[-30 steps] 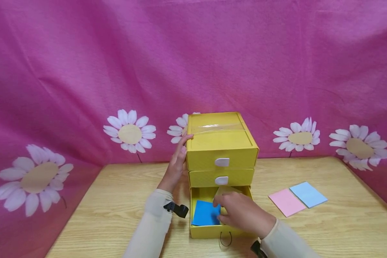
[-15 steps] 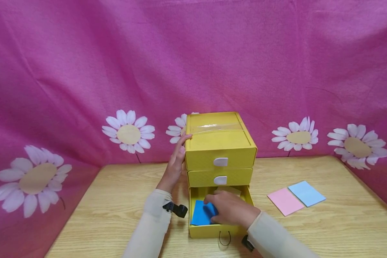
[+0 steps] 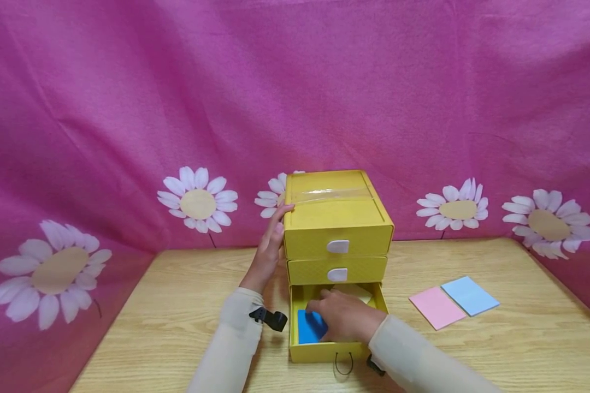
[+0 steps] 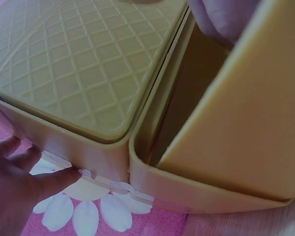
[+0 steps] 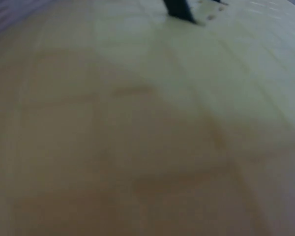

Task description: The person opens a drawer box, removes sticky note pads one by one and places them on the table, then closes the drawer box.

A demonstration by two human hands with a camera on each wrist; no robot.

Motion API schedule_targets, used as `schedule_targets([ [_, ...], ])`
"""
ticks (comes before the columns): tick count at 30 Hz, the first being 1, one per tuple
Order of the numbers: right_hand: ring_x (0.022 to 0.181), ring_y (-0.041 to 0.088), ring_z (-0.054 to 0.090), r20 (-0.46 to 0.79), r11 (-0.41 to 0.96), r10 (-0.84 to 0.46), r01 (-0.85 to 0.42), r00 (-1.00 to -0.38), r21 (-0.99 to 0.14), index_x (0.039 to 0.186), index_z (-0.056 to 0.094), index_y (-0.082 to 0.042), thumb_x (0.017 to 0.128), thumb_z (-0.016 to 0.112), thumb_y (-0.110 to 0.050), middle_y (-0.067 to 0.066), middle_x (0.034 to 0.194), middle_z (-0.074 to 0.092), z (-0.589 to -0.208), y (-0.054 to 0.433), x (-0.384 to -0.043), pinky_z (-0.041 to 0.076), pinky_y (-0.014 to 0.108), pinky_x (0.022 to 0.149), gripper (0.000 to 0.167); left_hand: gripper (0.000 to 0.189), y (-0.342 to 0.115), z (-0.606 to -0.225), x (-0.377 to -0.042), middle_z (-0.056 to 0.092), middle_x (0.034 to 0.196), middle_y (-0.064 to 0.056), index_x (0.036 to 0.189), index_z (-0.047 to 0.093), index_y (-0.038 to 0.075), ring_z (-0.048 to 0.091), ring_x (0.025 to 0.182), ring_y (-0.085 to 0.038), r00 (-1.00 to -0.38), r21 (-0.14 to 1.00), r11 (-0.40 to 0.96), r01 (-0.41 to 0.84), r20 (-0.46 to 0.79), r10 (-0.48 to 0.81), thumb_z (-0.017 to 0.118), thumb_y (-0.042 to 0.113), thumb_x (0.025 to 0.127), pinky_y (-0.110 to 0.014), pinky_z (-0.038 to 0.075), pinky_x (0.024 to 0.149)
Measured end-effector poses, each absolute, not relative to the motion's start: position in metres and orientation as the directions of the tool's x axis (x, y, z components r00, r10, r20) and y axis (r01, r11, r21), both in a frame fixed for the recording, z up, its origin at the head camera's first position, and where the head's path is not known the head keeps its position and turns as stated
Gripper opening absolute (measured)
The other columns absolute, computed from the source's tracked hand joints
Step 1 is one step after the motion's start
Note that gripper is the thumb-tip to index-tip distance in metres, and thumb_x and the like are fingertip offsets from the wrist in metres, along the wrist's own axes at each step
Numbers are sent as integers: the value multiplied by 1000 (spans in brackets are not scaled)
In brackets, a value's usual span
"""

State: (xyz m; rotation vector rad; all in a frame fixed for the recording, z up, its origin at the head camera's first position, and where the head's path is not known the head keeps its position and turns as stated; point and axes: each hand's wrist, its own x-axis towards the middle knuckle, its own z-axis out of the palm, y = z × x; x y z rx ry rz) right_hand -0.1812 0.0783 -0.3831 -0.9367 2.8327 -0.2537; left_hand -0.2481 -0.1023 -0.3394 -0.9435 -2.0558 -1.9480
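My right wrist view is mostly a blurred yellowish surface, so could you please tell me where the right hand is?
Observer: The right hand reaches into the open bottom drawer.
Operator: Thank you; what lies beside it there?
Observer: A flat blue square, partly covered by the hand in the head view; I cannot tell whether it is held.
Operator: And the left hand, please?
Observer: The left hand rests against the left side of the yellow drawer unit.

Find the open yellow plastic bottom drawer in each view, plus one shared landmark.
Head: open bottom drawer, lower centre.
Left wrist: its side wall, at right.
Right wrist: can't tell; a blurred yellow surface fills most of it.
Landmark, head and left wrist: the closed yellow drawer front adjoining it.
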Motion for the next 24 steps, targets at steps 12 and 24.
schedule_targets([
  [12, 85, 20, 54, -103, 807, -591, -586, -800, -75, 122, 66, -23, 67, 86, -40, 1, 97, 55, -385, 75, -183, 50, 37, 69, 61, 48, -102, -339, -247, 4, 161, -10, 148, 29, 7, 11, 145, -24, -791, 847, -50, 530, 515, 331, 25, 21, 102, -51, 17, 113],
  [24, 86, 20, 52, -108, 794, -608, -605, -787, -61, 124, 64, -21, 68, 85, -43, 3, 102, 55, -385, 76, -184, 50, 36, 67, 64, 49, -102, -339, -248, 2, 161, -16, 148, 29, 6, 11, 145, -28, -786, 840, -39, 541, 522, 330, 25, 20, 101, -56, 21, 110],
])
